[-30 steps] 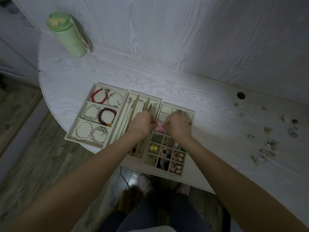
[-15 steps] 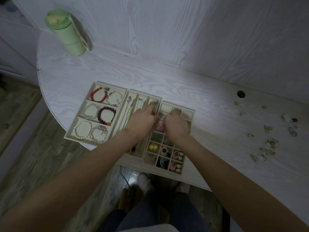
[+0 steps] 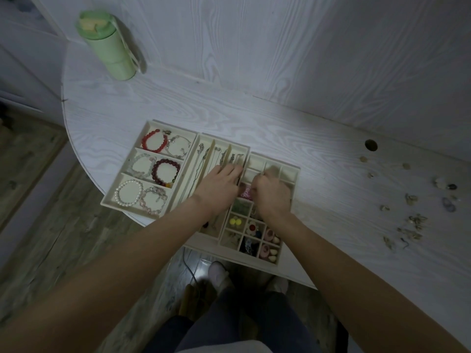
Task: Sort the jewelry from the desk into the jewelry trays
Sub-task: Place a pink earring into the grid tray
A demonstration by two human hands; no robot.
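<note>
Head view: my left hand (image 3: pixel 218 187) lies flat, my right hand (image 3: pixel 272 193) curls, contents unseen, over the cream gridded earring tray (image 3: pixel 289 171); release low, inside one cell.

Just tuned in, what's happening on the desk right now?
A person is sorting jewelry into three trays. Both hands are over the small-compartment tray: the left hand lies with fingers stretched toward its far cells, and the right hand is curled there, its grip hidden. The bracelet tray is full. Loose pieces wait on the desk to the right.
</note>
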